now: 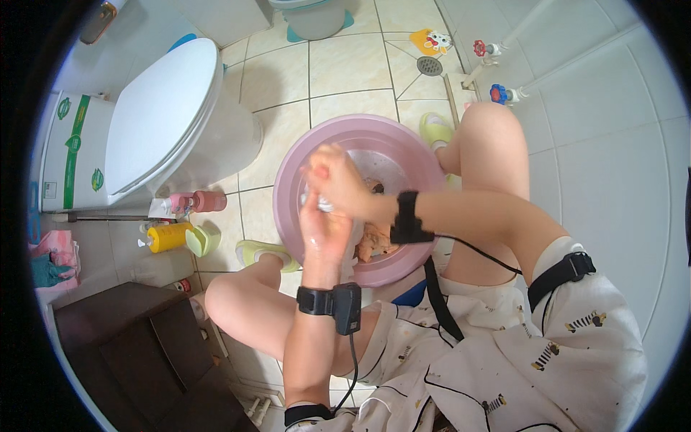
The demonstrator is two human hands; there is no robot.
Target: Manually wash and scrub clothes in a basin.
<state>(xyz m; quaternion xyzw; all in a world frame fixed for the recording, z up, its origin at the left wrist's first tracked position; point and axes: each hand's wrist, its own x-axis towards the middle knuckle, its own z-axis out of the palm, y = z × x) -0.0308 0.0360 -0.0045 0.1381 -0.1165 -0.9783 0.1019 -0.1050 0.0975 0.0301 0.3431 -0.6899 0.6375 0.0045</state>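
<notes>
A pink plastic basin (356, 122) stands on the floor between my knees, with suds or shallow water inside. Above its left half my two hands are pressed together around a bunched white cloth (325, 203). My left hand (323, 229) is wet, palm up, its fingers partly hidden. My right hand (339, 175) is a blurred fist over it; most of the cloth is covered by the hands. A peach-coloured wet cloth (372, 244) lies lower in the basin, beside a white piece with a wavy edge (352, 245) that may be a washboard.
A white toilet (162, 113) is on the left, with pump bottles (168, 237) and a light-green container (202, 240) near its base. A dark brown cabinet (140, 345) stands lower left. Valves (499, 94) and pipes line the right wall. A floor drain (429, 66) lies ahead.
</notes>
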